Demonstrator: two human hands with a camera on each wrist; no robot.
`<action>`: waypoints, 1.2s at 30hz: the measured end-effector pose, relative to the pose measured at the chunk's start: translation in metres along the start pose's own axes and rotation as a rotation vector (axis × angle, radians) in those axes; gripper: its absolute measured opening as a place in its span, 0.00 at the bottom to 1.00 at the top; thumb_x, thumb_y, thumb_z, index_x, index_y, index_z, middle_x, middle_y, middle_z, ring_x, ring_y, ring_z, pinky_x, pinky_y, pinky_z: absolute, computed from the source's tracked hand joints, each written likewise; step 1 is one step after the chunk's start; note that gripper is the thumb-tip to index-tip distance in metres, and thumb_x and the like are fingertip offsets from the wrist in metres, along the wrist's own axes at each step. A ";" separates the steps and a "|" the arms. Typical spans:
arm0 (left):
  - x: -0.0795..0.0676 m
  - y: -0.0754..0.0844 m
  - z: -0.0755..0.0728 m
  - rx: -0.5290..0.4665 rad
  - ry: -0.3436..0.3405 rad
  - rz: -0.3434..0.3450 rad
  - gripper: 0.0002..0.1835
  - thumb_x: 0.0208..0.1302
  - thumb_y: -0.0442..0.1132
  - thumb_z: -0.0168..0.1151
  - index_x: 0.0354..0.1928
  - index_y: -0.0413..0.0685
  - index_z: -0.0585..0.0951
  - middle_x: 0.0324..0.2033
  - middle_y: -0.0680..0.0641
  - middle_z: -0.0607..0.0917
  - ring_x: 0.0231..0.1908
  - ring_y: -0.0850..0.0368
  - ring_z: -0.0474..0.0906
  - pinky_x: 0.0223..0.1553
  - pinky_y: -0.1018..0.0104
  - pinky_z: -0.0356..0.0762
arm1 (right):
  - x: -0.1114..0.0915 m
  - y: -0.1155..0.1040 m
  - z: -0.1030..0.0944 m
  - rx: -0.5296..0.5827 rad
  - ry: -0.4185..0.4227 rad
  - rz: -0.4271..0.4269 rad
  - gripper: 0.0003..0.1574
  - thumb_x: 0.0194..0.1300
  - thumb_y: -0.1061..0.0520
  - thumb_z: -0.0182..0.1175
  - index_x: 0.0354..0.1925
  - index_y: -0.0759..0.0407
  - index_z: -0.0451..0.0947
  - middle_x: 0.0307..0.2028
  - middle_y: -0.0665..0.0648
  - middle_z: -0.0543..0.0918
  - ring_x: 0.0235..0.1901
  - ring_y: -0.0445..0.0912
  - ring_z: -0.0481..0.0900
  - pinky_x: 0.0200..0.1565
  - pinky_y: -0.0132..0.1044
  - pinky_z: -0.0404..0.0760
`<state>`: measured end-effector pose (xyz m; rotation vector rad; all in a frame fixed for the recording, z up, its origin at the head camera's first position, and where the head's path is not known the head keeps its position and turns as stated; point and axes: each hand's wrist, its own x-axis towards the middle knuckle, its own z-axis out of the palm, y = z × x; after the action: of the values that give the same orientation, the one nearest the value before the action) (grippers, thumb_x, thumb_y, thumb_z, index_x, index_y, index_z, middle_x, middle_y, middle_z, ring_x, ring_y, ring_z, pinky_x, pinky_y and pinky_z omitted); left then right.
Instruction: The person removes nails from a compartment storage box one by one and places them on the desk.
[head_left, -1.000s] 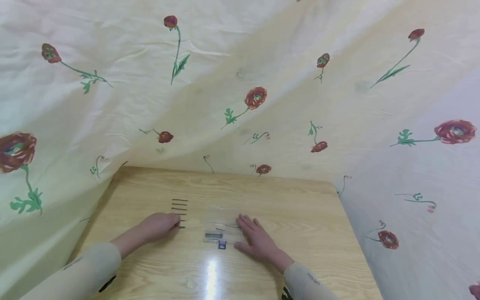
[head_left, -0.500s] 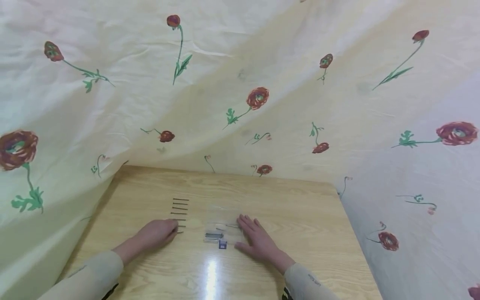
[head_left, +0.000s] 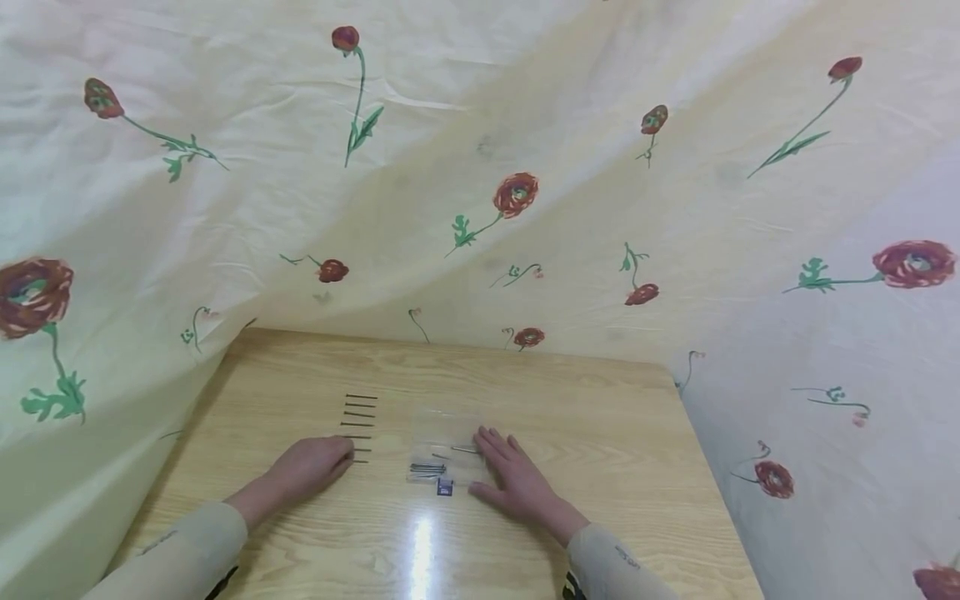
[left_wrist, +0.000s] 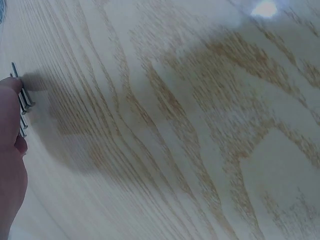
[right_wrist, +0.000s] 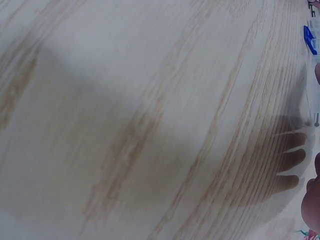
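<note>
Seven nails [head_left: 356, 424] show in line, one more than a second ago; left hand [head_left: 312, 463] touches the lowest, pinch unclear; right hand [head_left: 514, 478], fingers spread, rests on a clear bag [head_left: 444, 427].

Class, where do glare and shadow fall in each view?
Head: a bright glare streak on the near part of the table; left wrist: a white glare spot at upper right, shadow beside the left hand; right wrist: finger-shaped shadows near the right hand.

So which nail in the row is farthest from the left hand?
The top nail, nearest the cloth; the left hand is at the bottom nail.
</note>
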<state>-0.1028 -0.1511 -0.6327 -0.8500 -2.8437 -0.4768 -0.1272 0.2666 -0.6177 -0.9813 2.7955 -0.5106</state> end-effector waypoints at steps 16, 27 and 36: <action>0.006 0.003 -0.008 -0.085 0.015 -0.018 0.04 0.71 0.37 0.69 0.38 0.53 0.83 0.31 0.60 0.83 0.29 0.68 0.77 0.31 0.68 0.81 | 0.000 0.000 0.000 -0.003 0.003 0.002 0.56 0.75 0.30 0.61 0.85 0.56 0.54 0.84 0.58 0.55 0.83 0.54 0.53 0.81 0.56 0.49; 0.054 0.029 -0.017 -0.126 -0.045 0.051 0.08 0.74 0.42 0.69 0.48 0.48 0.85 0.43 0.49 0.91 0.42 0.54 0.88 0.44 0.57 0.89 | -0.003 -0.003 -0.001 0.003 0.000 0.005 0.56 0.75 0.30 0.61 0.84 0.56 0.55 0.84 0.59 0.55 0.83 0.55 0.54 0.81 0.56 0.50; 0.094 0.055 -0.009 -0.169 -0.180 0.126 0.12 0.76 0.43 0.67 0.55 0.49 0.85 0.51 0.49 0.90 0.51 0.52 0.88 0.55 0.55 0.87 | -0.002 -0.006 0.000 0.005 0.004 0.014 0.56 0.74 0.30 0.61 0.84 0.55 0.55 0.84 0.58 0.55 0.83 0.54 0.53 0.81 0.57 0.49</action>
<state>-0.1504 -0.0625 -0.5891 -1.1489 -2.9170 -0.6625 -0.1221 0.2636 -0.6160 -0.9603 2.8013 -0.5184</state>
